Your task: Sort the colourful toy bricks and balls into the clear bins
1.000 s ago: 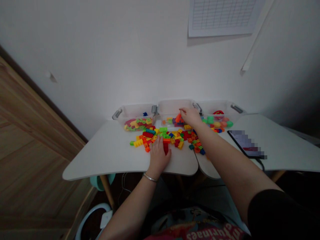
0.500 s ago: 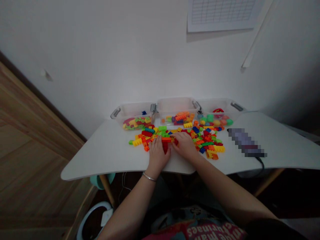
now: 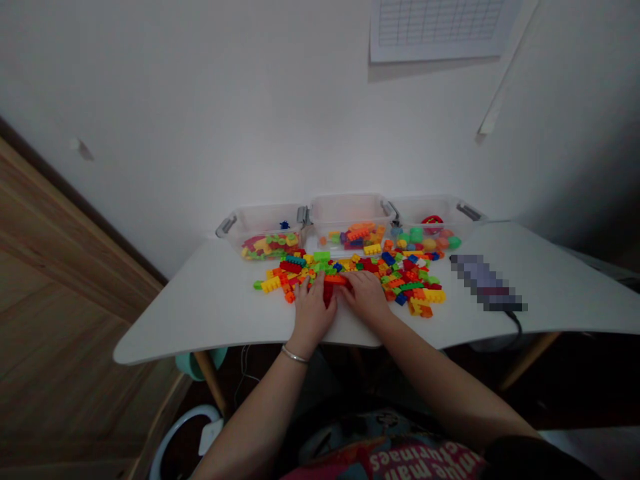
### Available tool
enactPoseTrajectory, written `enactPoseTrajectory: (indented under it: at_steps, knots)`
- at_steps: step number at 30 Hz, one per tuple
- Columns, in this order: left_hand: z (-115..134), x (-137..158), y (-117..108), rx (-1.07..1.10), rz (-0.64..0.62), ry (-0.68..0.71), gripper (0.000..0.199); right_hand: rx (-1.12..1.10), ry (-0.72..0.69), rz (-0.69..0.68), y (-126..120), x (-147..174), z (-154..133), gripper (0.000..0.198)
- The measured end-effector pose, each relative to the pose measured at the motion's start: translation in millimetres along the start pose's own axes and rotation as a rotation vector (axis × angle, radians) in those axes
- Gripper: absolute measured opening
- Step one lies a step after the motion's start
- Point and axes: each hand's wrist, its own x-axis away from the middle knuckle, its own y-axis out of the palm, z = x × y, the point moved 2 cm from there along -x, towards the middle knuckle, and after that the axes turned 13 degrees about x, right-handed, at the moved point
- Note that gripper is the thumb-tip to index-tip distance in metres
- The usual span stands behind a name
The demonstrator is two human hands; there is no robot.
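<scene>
From the head view, we take the red block as the middle of our dial, with twelve toward the wall. Our left hand is closed round that block, thumb on one side and fingers on the other, near the front edge of the white tabletop. An orange block lies across the top of it. Our right hand sits at three, fingers curled against the orange block's right end — whether they pinch it, we cannot tell. The two hands are close together, a narrow gap between them.

Loose blocks in many colours spread from nine, over twelve, to three. Behind them stand three clear boxes: the left box at ten with red, yellow and green pieces, the middle box between twelve and one with mostly orange ones, the right box at two with rounded green, yellow and orange pieces. A flat device, blurred over, lies well out at three. Our bracelet shows at seven; a gridded sheet hangs high at one.
</scene>
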Motion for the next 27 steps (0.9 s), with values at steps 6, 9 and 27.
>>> enactPoseTrajectory:
  at_steps: [6, 9, 27]
  knots:
    - [1, 0, -1, 0.008, -0.039, -0.009, 0.055, -0.063, 0.071, -0.01, 0, -1, 4, 0.018]
    - [2, 0, -2, 0.011, -0.045, -0.004, 0.051, -0.077, 0.075, -0.013, 0, -1, 4, 0.012]
    - [-35, -12, -50, -0.118, 0.089, -0.038, 0.042, -0.067, 0.225, 0.054, -3, 3, 7, 0.008]
